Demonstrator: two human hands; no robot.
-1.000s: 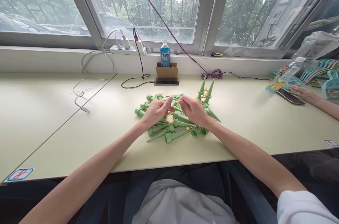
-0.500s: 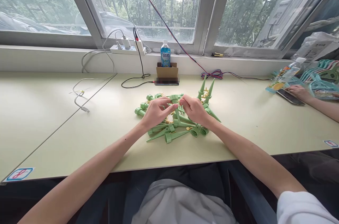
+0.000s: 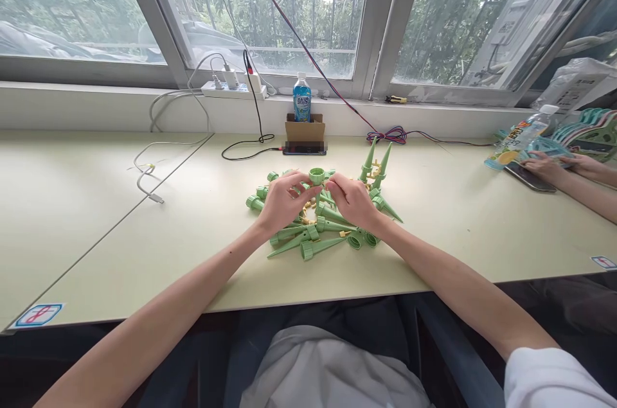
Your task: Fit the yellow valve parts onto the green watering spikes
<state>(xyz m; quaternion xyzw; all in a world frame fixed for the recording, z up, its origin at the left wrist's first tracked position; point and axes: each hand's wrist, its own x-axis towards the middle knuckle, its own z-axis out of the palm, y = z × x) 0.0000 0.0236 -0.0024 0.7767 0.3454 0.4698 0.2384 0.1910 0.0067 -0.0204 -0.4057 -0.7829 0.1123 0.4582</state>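
My left hand (image 3: 287, 201) is closed around a green plastic watering spike (image 3: 317, 175), thumb and fingers just below its round cup-like top. The open mouth of that top faces up toward me, and its narrow part points down. At its right side, my right hand (image 3: 353, 201) is pinched shut against the spike; what its fingertips grip is hidden. Beneath both hands lies a loose pile of similar green spikes (image 3: 332, 226), some with small yellow valves (image 3: 343, 234). Two spikes with yellow valves (image 3: 382, 167) stand points up at the pile's back right.
A phone (image 3: 304, 149) on a cable leans at a small cardboard box (image 3: 304, 130), with a blue bottle (image 3: 302, 99) behind. Bundled wires (image 3: 387, 135) lie near the sill. At right, another person's hands (image 3: 544, 167) are near a phone (image 3: 530, 178), a bottle (image 3: 525, 132) and hangers (image 3: 590, 132).
The held spike has tilted so its open top now faces me. My hands stay nearly in place. At right, the other person's second hand has come into view, beside a light-blue item.
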